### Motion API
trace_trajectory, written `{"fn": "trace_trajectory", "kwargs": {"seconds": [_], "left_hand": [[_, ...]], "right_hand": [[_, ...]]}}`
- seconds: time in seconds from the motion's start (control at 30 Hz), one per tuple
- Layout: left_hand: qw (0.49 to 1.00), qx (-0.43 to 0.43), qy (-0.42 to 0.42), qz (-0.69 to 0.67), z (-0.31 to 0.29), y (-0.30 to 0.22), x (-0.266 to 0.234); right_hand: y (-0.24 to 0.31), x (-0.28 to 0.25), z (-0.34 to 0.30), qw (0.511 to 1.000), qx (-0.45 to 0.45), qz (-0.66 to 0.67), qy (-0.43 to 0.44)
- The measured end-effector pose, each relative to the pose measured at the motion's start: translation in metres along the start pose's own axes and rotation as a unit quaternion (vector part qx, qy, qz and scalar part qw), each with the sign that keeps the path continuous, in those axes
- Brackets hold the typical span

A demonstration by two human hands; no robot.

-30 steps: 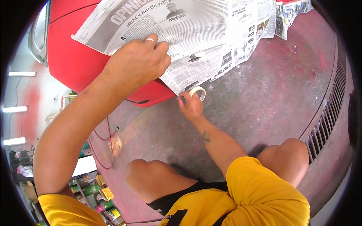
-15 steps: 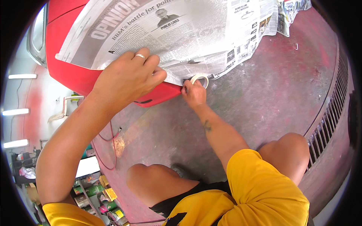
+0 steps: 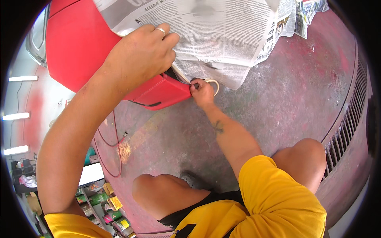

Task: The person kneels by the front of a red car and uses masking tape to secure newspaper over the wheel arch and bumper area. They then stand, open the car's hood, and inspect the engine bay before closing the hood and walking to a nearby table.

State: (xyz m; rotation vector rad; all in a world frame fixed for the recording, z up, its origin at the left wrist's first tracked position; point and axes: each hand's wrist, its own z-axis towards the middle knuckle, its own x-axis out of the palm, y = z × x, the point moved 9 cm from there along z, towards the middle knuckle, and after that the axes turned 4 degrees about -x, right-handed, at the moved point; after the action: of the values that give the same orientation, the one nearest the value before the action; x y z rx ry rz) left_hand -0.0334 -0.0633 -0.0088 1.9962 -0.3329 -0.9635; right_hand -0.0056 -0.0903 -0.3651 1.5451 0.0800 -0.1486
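Observation:
A sheet of newspaper (image 3: 222, 35) covers the upper middle and overlaps a red car body panel (image 3: 79, 45). My left hand (image 3: 145, 49), a ring on one finger, is closed on the paper's near edge, its fingertips partly hidden. Below it, a dark gap shows between the paper and the panel. At the panel's low right corner my right hand (image 3: 203, 94) is closed, with a roll of pale masking tape (image 3: 216, 87) in it. The roll sticks out past the hand on the right, partly covered by the fingers.
The stained concrete floor (image 3: 270, 107) has a slatted drain grate (image 3: 349, 123) along the right. A red hose (image 3: 120, 158) lies on the floor at the left. Cans and boxes fill a shelf (image 3: 93, 210) at the lower left. My bent knees (image 3: 158, 190) are close below.
My left hand has moved slightly up, carrying the newspaper's edge up and right. More of the red panel is uncovered. My right hand stays at the corner with the tape roll.

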Motion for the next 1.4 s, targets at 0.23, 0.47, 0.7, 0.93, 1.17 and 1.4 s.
{"fn": "trace_trajectory", "kwargs": {"seconds": [0.23,0.47,0.7,0.93,1.17,1.4], "left_hand": [[0.999,0.003,-0.02,-0.028,0.014,-0.005,0.004],[1.0,0.02,-0.003,-0.016,0.012,-0.008,0.02],[1.0,-0.009,0.0,0.029,0.025,0.003,0.017],[1.0,-0.024,-0.014,-0.014,0.021,0.007,0.02],[1.0,-0.027,0.003,0.001,0.021,0.007,0.019],[0.999,-0.042,-0.014,-0.01,0.02,0.011,0.015]], "right_hand": [[-0.028,-0.007,0.001,0.991,0.077,0.098,-0.055],[-0.023,-0.013,-0.004,0.998,0.041,-0.015,-0.048],[-0.019,0.002,0.008,0.999,0.029,0.014,-0.012],[-0.044,0.03,0.015,0.96,0.06,0.264,0.077],[-0.063,0.038,0.007,0.967,0.073,0.22,0.109],[-0.064,0.032,0.004,0.98,0.055,0.141,0.13]]}}
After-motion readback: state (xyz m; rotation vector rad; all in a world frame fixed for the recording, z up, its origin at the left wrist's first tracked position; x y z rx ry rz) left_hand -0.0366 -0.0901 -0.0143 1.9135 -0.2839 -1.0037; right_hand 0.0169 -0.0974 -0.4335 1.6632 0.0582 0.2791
